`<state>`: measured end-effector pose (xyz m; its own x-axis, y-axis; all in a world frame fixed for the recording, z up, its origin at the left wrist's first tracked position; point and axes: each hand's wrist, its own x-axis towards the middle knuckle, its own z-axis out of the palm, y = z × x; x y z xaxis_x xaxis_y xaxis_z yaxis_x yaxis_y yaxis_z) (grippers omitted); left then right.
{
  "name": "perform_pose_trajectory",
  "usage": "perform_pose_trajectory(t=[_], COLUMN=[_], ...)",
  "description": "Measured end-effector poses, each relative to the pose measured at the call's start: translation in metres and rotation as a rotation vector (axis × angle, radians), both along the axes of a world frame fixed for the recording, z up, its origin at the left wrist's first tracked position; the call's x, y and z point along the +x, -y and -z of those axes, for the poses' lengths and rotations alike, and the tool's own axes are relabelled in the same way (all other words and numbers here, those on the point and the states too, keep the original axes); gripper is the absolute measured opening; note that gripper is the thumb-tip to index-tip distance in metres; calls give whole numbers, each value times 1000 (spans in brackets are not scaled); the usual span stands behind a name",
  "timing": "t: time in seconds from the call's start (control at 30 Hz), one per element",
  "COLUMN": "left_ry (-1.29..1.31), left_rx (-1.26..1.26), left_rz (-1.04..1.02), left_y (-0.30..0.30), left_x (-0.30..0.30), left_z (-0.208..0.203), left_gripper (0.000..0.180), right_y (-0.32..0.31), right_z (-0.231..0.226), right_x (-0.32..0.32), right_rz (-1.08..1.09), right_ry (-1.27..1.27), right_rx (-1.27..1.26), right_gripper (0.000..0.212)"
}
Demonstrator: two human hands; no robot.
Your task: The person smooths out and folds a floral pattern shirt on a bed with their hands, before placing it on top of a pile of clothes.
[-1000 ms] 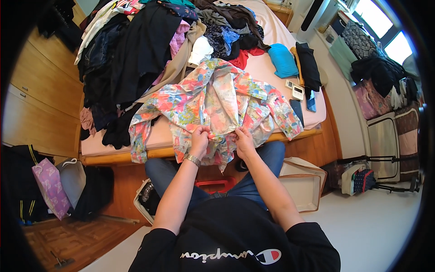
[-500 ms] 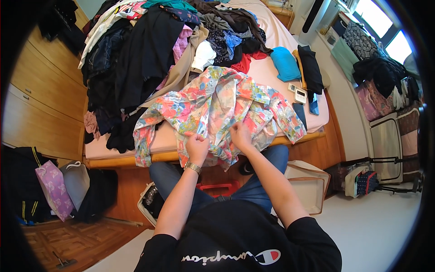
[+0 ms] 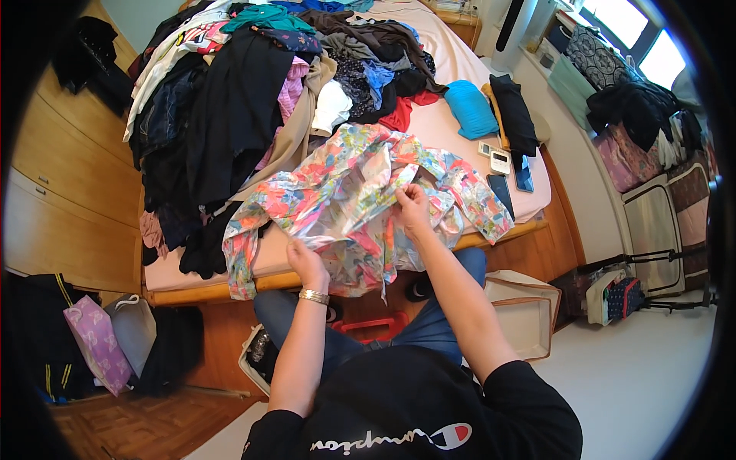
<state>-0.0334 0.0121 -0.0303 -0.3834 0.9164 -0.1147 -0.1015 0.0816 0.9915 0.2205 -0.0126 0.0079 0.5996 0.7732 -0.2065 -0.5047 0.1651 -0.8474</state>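
Note:
A thin, brightly coloured floral jacket (image 3: 287, 201) lies spread over the near edge of the bed, sleeves out to both sides. My left hand (image 3: 308, 264) pinches its edge at the front, left of the middle. My right hand (image 3: 414, 205) grips another part of it higher up and to the right. Between the two hands the fabric is pulled taut, with the pale inner side partly showing. The jacket's lower part hangs over the wooden bed edge above my knees.
A large heap of clothes (image 3: 238, 107) covers the bed's far left. On the right lie a blue folded bundle (image 3: 471, 110), a black folded item (image 3: 514, 115), a white remote-like device (image 3: 500, 162) and phones (image 3: 524, 175). Beige storage boxes (image 3: 523, 314) and a red object (image 3: 371, 327) sit below.
My left hand has moved left and a little down, and my right hand slightly up and right. The jacket's front is stretched wider between them. The view has shifted slightly.

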Motion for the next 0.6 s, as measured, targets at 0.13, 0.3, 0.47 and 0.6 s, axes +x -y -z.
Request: perform_pose_trajectory(t=[0.13,0.3,0.47,0.6], left_ry=[469,328,303,117], left_rx=[-55,-65,107,114], left_rz=[31,152,318,387], left_y=[-10,-8,13,24], left_x=[12,8,20,27], left_z=[-44,-45,-51,-54], left_gripper=[33,20,18,20], right_y=[13,13,-20,-38], right_z=[6,15,28,24], right_x=[19,-3,-2,-13], right_rz=[18,432,-214,-428], right_ry=[-70,939,714,88], right_rx=[20,-478,-493,-633], right_gripper=[11,16,29,28])
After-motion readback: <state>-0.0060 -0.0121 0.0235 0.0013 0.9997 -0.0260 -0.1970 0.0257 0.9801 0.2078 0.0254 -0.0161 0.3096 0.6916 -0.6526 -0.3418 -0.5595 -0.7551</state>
